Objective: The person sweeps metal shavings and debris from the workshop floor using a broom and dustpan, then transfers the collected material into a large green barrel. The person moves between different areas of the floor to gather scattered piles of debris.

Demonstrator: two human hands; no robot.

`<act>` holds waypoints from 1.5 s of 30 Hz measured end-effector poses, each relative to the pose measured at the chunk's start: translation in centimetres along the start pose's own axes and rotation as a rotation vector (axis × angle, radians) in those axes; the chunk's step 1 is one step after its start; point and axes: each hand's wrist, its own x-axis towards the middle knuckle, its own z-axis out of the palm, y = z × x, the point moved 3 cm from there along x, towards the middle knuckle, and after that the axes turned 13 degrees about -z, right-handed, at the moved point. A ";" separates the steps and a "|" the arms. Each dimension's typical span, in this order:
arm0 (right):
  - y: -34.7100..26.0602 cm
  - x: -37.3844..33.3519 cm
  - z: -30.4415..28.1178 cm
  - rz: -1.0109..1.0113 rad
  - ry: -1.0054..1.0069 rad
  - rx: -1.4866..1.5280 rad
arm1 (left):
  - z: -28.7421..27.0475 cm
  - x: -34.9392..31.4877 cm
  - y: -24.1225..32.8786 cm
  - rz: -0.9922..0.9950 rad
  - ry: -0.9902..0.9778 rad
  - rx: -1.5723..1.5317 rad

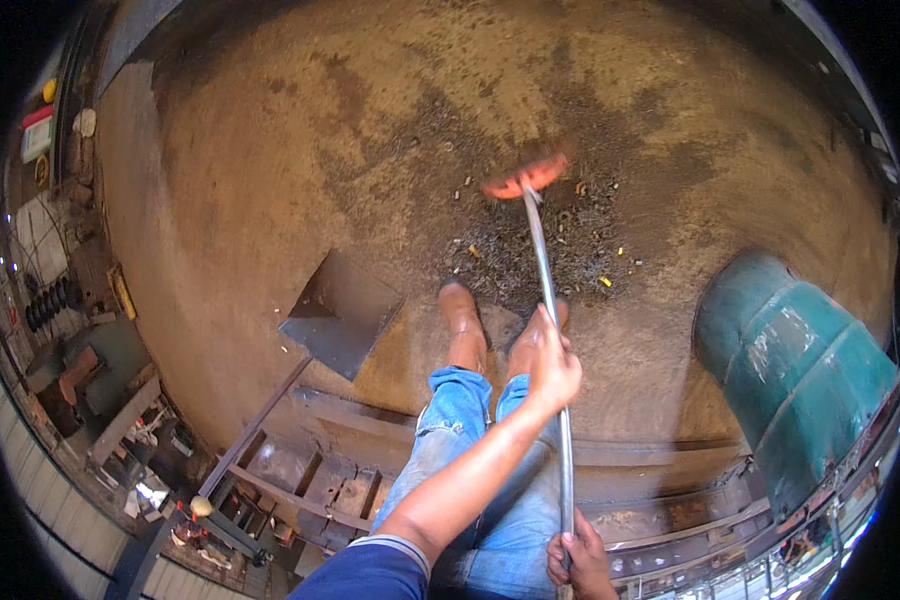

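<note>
A push broom with a red head (527, 177) and a long grey metal handle (542, 255) reaches away from me over the floor. My left hand (554, 368) is closed round the middle of the handle, its arm crossing in front of my legs. Near the handle's end, by my right thigh, my right hand (582, 562) grips it too. The broom head, slightly blurred, is at the far edge of a pile of dark scraps (560, 245) with a few yellow bits. This pile lies just beyond my brown boots (462, 315).
Left of my feet lies a dark metal dustpan (342, 312) with a long handle (260, 420). A dented green drum (795, 365) stands at the right. Cluttered shelving with tools and parts (80, 330) runs along the left. A metal frame (320, 510) sits behind my legs.
</note>
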 end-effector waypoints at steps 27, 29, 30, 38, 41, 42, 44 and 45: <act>-2.2 13.3 10.8 -0.081 -0.064 0.073 | -12.4 12.3 0.0 -0.242 0.053 0.109; -0.8 9.7 8.5 -0.063 0.009 0.100 | -9.2 8.3 -0.7 -0.257 -0.036 0.183; -0.4 8.0 7.3 -0.056 0.025 0.112 | -7.9 6.0 -0.9 -0.233 -0.031 0.209; 4.1 -1.7 1.7 0.003 0.050 0.042 | -5.0 -6.0 -2.9 -0.062 0.021 -0.092; 1.9 3.7 3.5 -0.095 -0.116 -0.044 | -9.4 0.1 -0.1 0.016 0.113 -0.148; 0.2 6.7 5.3 -0.136 -0.178 -0.075 | -11.0 4.0 -0.6 -0.013 0.129 -0.097; -2.4 13.6 8.9 -0.246 -0.317 0.030 | -14.2 12.3 2.0 0.081 0.286 -0.145; -3.7 17.3 10.4 -0.303 -0.316 0.065 | -14.8 15.7 5.3 -0.103 0.135 -0.133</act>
